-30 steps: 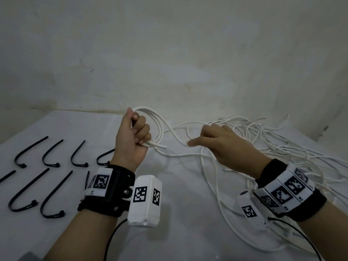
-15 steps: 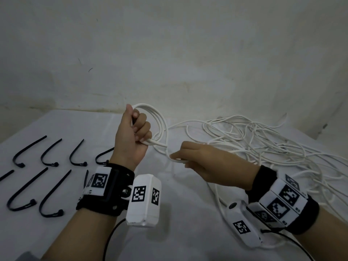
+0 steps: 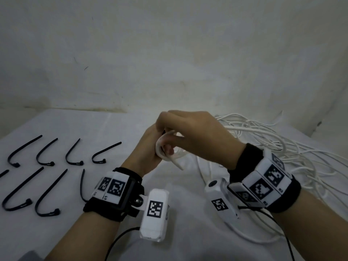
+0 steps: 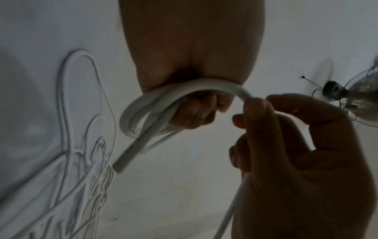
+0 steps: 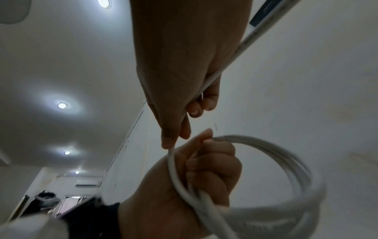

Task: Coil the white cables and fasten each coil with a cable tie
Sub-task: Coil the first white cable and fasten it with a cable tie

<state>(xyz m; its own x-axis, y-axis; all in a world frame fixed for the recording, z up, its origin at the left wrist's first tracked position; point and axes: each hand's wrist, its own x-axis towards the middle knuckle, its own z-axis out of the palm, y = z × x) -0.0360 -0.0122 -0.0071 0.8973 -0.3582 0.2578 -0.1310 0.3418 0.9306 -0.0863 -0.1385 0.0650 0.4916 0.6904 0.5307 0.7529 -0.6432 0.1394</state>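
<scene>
Our left hand [image 3: 148, 147] gripped the white coil [image 3: 165, 151] with fingers curled through its loops, above the table's [image 3: 56, 129] centre. At three o'clock of it, our right hand [image 3: 197, 136] pinched the running cable [image 4: 235, 88] between thumb and forefinger. Black cable ties [image 3: 45, 153] lay at nine o'clock.

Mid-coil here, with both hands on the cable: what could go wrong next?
1. The coil sits in the left hand untied, its cut end poking free; loops may spring open when that hand reaches for a tie.
2. The strand pinched by the right hand runs back into the tangled pile; pulling may snag or drag it.
</scene>
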